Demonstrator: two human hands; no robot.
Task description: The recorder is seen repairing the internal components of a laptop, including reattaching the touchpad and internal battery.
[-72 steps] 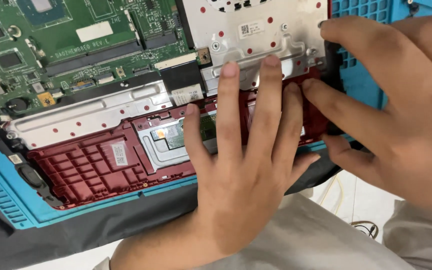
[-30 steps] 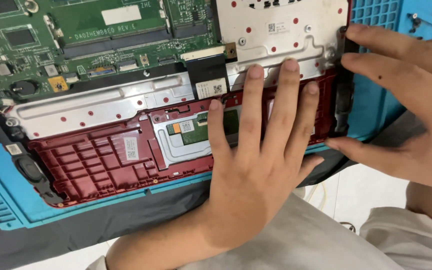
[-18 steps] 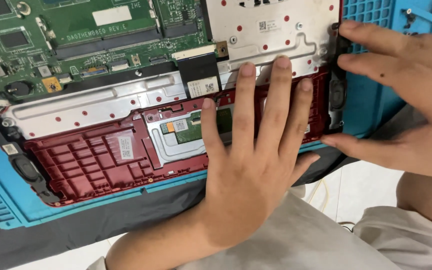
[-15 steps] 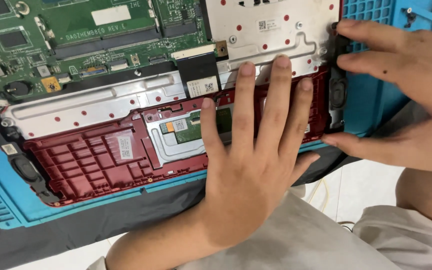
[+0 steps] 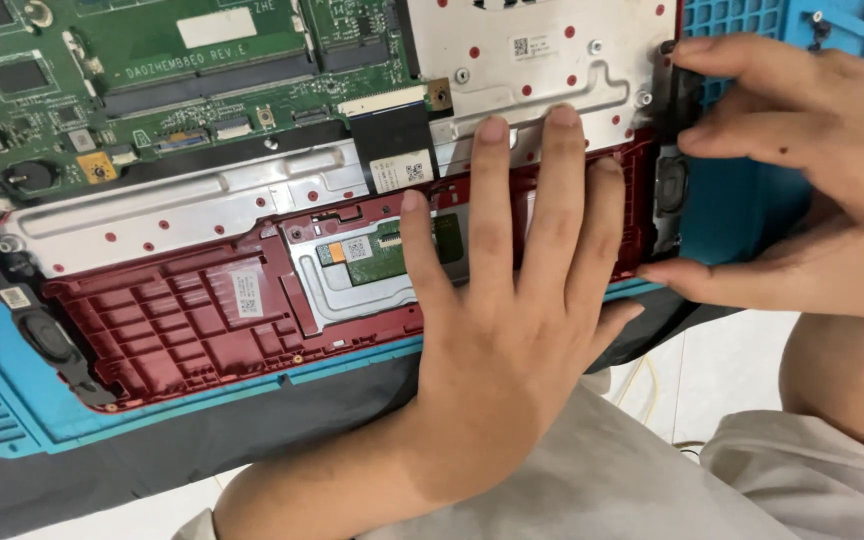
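Observation:
An opened laptop base [image 5: 182, 330] with a red inner frame lies on a blue mat [image 5: 2, 400]. My left hand [image 5: 512, 330] rests flat on the frame, palm down with fingers spread, covering the right part of the silver touchpad bracket [image 5: 352, 275]; its fingertips reach the silver metal plate [image 5: 542, 60]. My right hand [image 5: 802, 180] holds the laptop's right edge. The fingers curl over the top and the thumb sits under the corner, around a small black speaker [image 5: 670, 185].
A green circuit board [image 5: 152, 80] fills the upper left, with a long silver bracket [image 5: 182, 210] below it. Another black speaker [image 5: 47, 335] sits at the lower left corner. Dark fabric and my grey clothing lie along the near edge.
My right hand has shifted from over the red frame to the laptop's right edge by the speaker. My left hand has stayed flat on the frame.

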